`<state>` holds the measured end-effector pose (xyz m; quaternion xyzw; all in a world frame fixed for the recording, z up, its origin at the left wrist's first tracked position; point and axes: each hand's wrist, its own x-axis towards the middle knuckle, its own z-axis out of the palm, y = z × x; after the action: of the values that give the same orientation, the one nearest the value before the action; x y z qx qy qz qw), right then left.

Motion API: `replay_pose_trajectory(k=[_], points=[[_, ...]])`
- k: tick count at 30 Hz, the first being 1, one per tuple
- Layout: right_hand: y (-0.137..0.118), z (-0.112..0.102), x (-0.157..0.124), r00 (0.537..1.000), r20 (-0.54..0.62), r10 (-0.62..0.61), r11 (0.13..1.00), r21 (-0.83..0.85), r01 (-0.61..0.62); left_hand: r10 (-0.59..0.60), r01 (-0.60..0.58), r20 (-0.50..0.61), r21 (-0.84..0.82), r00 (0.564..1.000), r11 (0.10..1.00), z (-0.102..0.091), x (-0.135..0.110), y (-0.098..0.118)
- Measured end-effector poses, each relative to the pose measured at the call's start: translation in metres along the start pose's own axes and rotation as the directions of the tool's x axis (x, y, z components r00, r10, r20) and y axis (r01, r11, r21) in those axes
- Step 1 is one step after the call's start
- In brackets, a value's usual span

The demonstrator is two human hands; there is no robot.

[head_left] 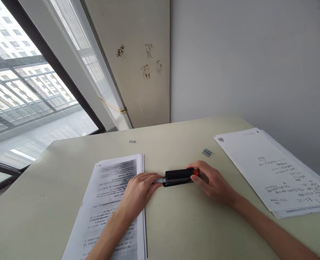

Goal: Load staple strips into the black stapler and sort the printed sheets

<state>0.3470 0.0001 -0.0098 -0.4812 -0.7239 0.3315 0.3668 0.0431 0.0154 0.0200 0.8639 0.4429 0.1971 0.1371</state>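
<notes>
Nearest, left of the black stapler, a printed stack lies partly beneath the left forearm. The stapler sits between the two hands, its long axis running left to right, the red-tipped end pointing right and slightly farther away. At its left end, the left hand, fingers together, pinches a metal strip jutting out. At its right end, the right hand, half curled, grips it between thumb and fingers. Right of the stapler lie more sheets; beyond it, grey staple strips to the right and another strip to the left.
</notes>
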Motion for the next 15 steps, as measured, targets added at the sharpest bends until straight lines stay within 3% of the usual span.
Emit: replay_pose_trajectory(k=[5, 11, 15], points=[[0.001, 0.0, 0.001, 0.994, 0.096, -0.044, 0.995, -0.085, 0.052, -0.01, 0.01, 0.005, 0.001, 1.0, 1.0, -0.003, -0.003, -0.003], [0.0, 0.001, 0.001, 0.996, 0.091, -0.023, 0.996, -0.087, 0.031, -0.04, 0.039, -0.156, -0.007, 0.987, 0.999, -0.007, -0.018, -0.012], [0.0, 0.001, 0.001, 0.996, 0.083, -0.013, 0.996, -0.09, 0.02, -0.075, 0.069, -0.151, -0.045, 0.986, 0.997, -0.009, -0.026, -0.018]])
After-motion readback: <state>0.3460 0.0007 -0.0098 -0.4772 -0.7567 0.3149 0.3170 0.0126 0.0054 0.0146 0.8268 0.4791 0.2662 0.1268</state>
